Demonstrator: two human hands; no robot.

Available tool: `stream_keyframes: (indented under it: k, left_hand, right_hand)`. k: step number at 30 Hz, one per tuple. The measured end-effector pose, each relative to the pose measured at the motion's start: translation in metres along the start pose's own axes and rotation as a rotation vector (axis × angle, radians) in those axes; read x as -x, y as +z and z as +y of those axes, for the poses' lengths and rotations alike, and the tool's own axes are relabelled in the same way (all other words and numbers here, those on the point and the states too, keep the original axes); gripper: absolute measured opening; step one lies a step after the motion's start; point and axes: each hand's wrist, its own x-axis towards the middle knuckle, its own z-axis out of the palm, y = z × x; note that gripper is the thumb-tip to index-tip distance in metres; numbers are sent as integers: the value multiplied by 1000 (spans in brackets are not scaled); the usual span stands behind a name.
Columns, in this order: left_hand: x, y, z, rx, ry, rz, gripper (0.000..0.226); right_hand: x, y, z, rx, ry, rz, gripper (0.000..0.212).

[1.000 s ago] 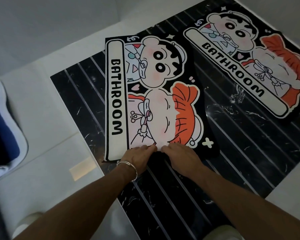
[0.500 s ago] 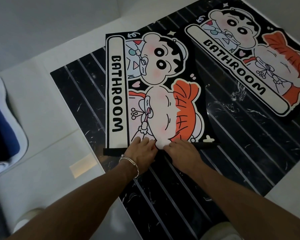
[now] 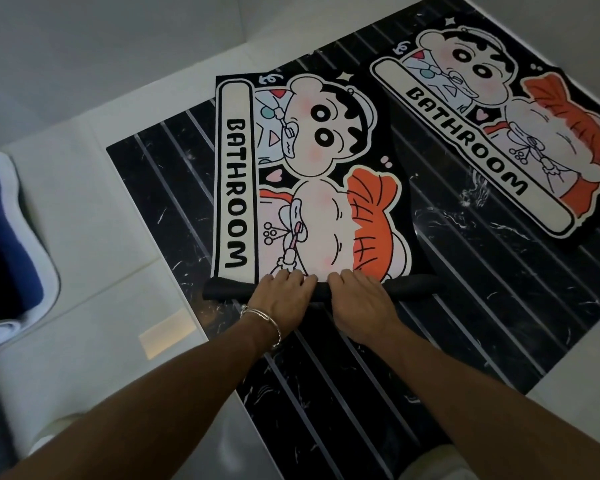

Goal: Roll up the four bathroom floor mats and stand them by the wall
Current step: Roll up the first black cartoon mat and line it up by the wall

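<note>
While both palms face down, the left hand (image 3: pixel 286 299) and right hand (image 3: pixel 359 306) lie side by side, almost touching. Fingers are held together and pressed flat over the black roll (image 3: pixel 409 287); neither hand pinches anything. One silver bracelet (image 3: pixel 269 322) sits on the left wrist.

Count: two hands, two printed mats in view, one roll.

The roll is the near end of the near mat (image 3: pixel 312 174), turned up so its dark underside shows. It runs crosswise under both hands and sticks out past them on either side, further on the right. The rest of this mat lies flat beyond the fingertips, print up, with the BATHROOM strip along its left edge.

The far mat (image 3: pixel 499 133) lies flat and unrolled, well off to the upper right, angled, apart from the near one.

Both mats rest on the black striped floor (image 3: pixel 326 393), with their far ends reaching the pale tiles (image 3: pixel 84 220) that border it. A grey wall (image 3: pixel 84 46) stands beyond. One blue and white thing (image 3: pixel 4 237) is at the left edge; cannot tell what it is.
</note>
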Motion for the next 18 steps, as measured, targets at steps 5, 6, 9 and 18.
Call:
stream_keyframes:
  k: [5,6,9,18]
  left_hand:
    - [5,-3,-1,-19,77,-67,39]
    - [6,-4,-1,-24,97,-74,40]
    - [8,-5,-2,-54,177,-58,45]
    - [3,-6,-2,-177,212,-167,22]
  right_hand:
    - [2,-5,5,-110,-18,-113,19]
    - [4,-5,5,-129,-32,-115,21]
    - [9,-1,6,-122,-62,-193,30]
    - [-4,-1,3,53,-27,-370,23]
